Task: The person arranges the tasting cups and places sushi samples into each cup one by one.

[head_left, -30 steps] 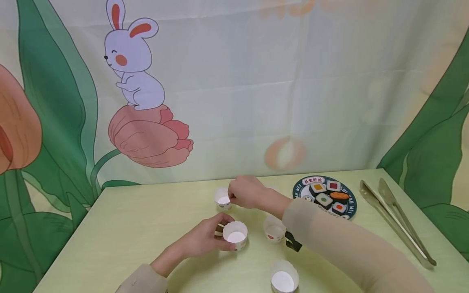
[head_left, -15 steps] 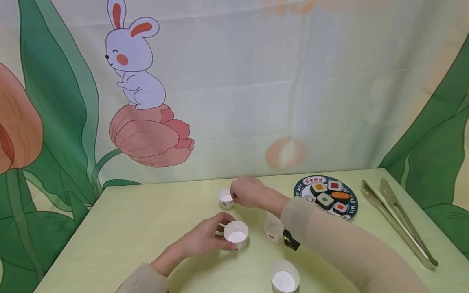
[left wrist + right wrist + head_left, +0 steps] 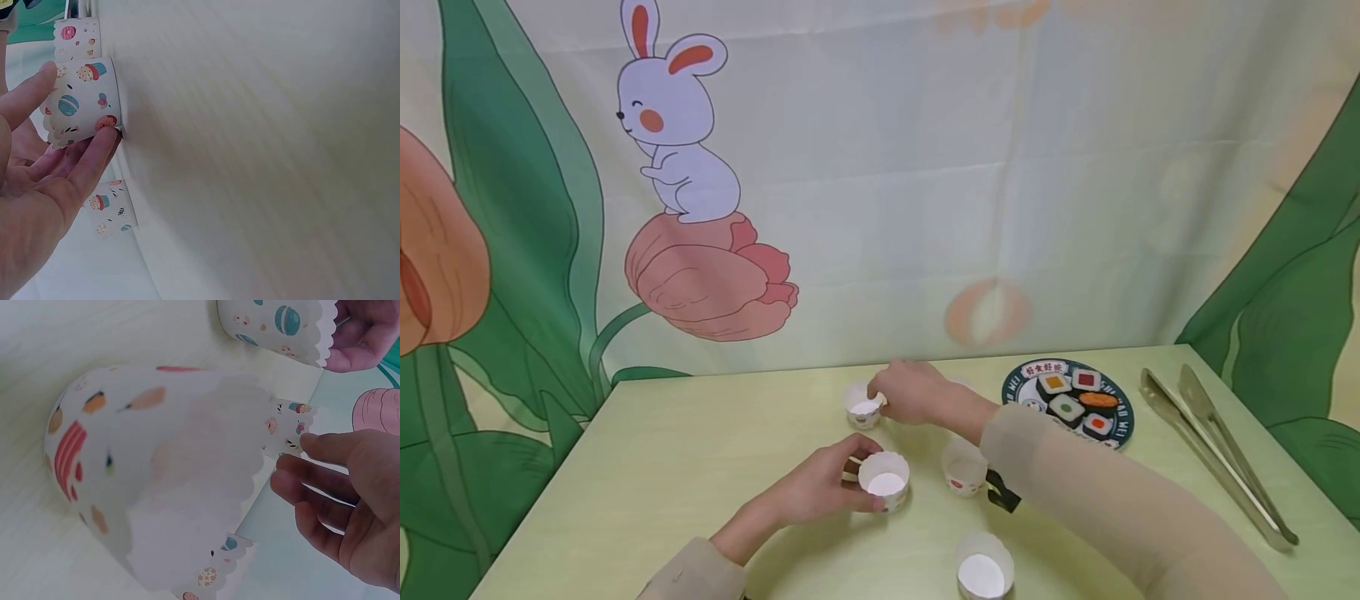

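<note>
My left hand (image 3: 823,483) grips a white paper baking cup (image 3: 891,492) with a scalloped rim, thumb and fingers round its side. In the left wrist view, this cup (image 3: 84,103) shows printed cupcakes and macarons. Farther back, my right hand (image 3: 913,392) is at the right rim of another paper baking cup (image 3: 862,412). The right wrist view shows its fingers (image 3: 322,481) loosely bent and apart, with the thumb tip overlapping that cup's edge (image 3: 290,428). A third baking cup (image 3: 964,471) stands under the right forearm, looming large in the right wrist view.
Another baking cup (image 3: 983,571) stands at the front edge of view. One more cup (image 3: 225,569) shows partly in the right wrist view. A round sushi-print plate (image 3: 1120,417) and metal tongs (image 3: 1217,467) lie at the right. A printed cloth (image 3: 880,208) hangs behind the table.
My right hand's fingers have loosened from a tight pinch at the far cup's rim. The left hand and its baking cup have stayed nearly still.
</note>
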Available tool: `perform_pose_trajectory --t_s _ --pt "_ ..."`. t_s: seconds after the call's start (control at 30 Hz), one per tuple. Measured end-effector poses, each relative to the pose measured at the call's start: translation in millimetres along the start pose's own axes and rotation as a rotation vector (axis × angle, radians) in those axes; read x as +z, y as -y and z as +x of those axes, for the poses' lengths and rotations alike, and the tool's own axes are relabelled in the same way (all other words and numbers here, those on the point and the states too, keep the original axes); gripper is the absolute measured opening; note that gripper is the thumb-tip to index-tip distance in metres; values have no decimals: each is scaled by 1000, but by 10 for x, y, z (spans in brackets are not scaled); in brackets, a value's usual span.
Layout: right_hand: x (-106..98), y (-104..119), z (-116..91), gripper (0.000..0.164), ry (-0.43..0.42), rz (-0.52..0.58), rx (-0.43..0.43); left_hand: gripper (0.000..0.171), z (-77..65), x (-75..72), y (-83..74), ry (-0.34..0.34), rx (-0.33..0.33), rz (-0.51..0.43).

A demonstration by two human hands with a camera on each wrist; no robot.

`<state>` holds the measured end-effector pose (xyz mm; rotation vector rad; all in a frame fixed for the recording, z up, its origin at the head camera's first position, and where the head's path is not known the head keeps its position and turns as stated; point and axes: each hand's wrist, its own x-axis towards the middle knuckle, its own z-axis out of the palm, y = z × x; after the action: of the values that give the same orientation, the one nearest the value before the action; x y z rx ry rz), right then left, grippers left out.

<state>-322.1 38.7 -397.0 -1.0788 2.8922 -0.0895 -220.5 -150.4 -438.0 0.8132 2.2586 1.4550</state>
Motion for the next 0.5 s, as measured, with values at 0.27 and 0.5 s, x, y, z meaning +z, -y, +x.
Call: perform_pose_trajectory --t_s 0.27,0.5 --pt "-34 -30 -52 25 -26 -31 -77 53 -11 -2 -7 -4 4 -1" --pt "-69 -51 -128 37 -5 15 -82 52 -10 -2 -4 2 -9 6"
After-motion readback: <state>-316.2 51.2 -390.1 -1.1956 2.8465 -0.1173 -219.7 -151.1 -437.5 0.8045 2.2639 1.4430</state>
